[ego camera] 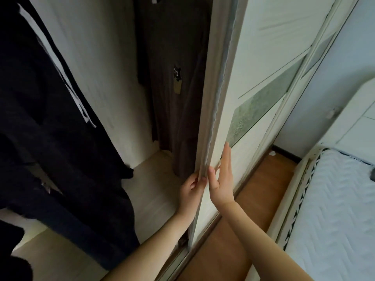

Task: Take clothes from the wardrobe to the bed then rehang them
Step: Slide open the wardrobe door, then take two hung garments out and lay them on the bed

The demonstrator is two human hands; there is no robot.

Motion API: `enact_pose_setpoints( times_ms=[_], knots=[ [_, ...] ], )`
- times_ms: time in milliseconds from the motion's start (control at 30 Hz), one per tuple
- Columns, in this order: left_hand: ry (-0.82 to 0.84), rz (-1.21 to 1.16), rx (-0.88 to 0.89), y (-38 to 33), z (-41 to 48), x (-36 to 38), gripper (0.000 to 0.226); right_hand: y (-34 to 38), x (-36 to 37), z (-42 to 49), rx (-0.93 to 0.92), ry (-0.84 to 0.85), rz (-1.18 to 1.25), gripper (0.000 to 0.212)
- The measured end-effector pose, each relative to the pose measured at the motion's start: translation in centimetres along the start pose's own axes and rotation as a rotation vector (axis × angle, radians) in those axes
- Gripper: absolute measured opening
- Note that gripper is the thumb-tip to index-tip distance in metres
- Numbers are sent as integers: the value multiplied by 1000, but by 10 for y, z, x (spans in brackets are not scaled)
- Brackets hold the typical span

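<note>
The wardrobe's sliding door (249, 82) is cream with a green patterned band. Its edge runs down the middle of the view. My left hand (190, 189) grips that edge from the wardrobe side, fingers curled around it. My right hand (222, 179) lies flat against the door's front face, fingers straight and apart. Inside the wardrobe hang dark navy clothes (50, 122) with white stripes on the left and a brown garment (174, 82) with a small cat patch at the back. The bed (334, 209), with a white quilted cover, is at the right.
The wardrobe floor (154, 179) is pale wood. A strip of orange-brown room floor (233, 230) runs between the wardrobe track and the bed frame. A white headboard (357, 110) stands at the far right against a pale wall.
</note>
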State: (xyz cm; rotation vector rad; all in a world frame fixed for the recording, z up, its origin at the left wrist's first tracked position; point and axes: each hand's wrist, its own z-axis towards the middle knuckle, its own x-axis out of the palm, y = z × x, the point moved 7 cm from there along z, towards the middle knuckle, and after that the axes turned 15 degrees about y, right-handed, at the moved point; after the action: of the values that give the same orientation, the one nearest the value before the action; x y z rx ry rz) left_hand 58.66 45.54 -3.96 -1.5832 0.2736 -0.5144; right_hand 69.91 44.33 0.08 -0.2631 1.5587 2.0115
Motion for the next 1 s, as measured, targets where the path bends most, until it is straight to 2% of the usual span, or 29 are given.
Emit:
enact_pose_setpoints(
  times_ms=[100, 167, 233, 300, 333, 400, 467, 500, 533, 567, 600, 633, 700, 767, 833, 900, 967, 1000],
  knots=[
    [-145, -45, -13, 4, -7, -5, 7, 1, -2, -1, -3, 15, 15, 83],
    [-170, -49, -75, 3, -10, -6, 10, -3, -4, -3, 22, 12, 47, 83],
    [-149, -3, -144, 0, -14, -8, 12, -5, -4, -12, 58, 7, 169, 76],
    [-130, 65, -187, 1, -25, -14, 7, -8, 3, -33, 106, -17, 353, 59],
    [-144, 96, -201, 0, -35, -18, 6, -13, 9, -47, 181, -52, 443, 49],
    [-243, 143, -228, -1, -63, -34, 7, -37, 37, -84, 446, -75, 612, 32],
    [-367, 174, -261, -3, -99, -56, 12, -41, 72, -112, 626, 76, 661, 21],
    [-417, 192, -274, -6, -119, -66, 13, -30, 89, -116, 605, 232, 589, 23],
    [-462, 216, -276, -11, -140, -75, 10, -14, 106, -119, 570, 393, 550, 17],
    [-511, 247, -257, -20, -161, -85, 8, 9, 120, -119, 517, 539, 581, 22],
    [-565, 285, -224, -33, -182, -94, 12, 40, 130, -119, 424, 666, 588, 38],
    [-617, 321, -200, -49, -203, -101, 18, 72, 138, -118, 350, 772, 591, 45],
    [-707, 391, -138, -87, -246, -113, 22, 134, 150, -118, 237, 930, 627, 46],
    [-789, 505, -32, -140, -284, -121, 13, 196, 152, -115, 114, 1064, 650, 42],
    [-892, 614, 61, -198, -321, -126, 22, 267, 141, -104, -151, 1196, 632, 38],
    [-979, 733, 161, -258, -350, -135, 23, 342, 115, -84, -498, 1178, 641, 34],
    [-1039, 864, 236, -316, -368, -148, 19, 416, 83, -62, -817, 1023, 679, 26],
    [-1078, 932, 279, -345, -375, -158, 18, 448, 70, -49, -921, 921, 693, 20]
  ],
)
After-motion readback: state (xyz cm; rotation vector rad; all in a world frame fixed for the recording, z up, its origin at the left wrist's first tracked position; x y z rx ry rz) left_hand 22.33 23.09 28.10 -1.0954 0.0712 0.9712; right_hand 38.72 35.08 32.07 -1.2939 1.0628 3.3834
